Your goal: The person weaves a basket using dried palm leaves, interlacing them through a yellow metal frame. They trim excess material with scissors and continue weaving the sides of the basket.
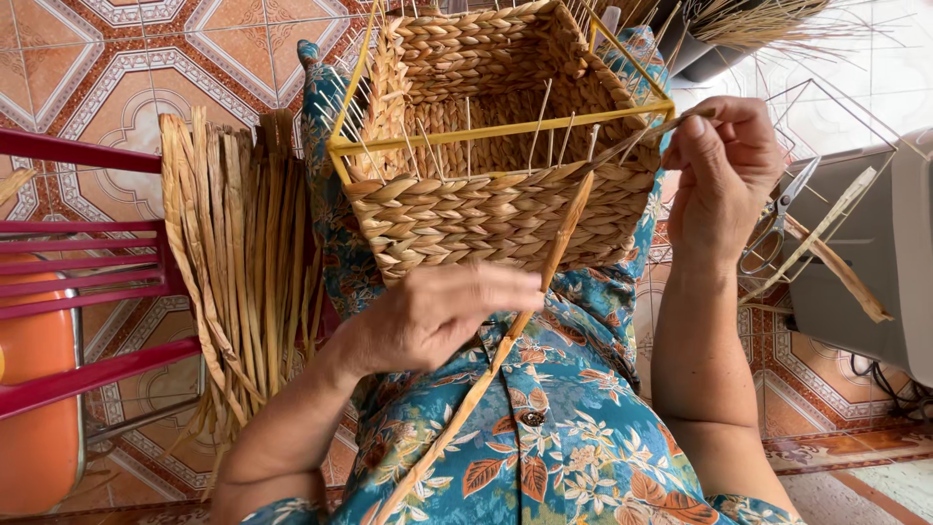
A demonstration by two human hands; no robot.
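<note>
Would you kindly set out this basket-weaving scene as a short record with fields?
Left hand: left hand rests against the near wall of the woven basket
Right hand: right hand pinches a long dried strand at the basket's right corner
Basket: half woven on a yellow wire frame, thin spokes upright
Beside: bundle of dried strips on the tiled floor; scissors to the right

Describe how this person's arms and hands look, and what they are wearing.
Both forearms are bare, with no sleeves reaching the wrists. The left hand and right hand carry no gloves, and no rings, watch or bracelets show. The fingernails are short and unpainted. The garment over the lap and body is teal blue fabric printed with orange, brown and white leaves and flowers, with a dark button.
</note>
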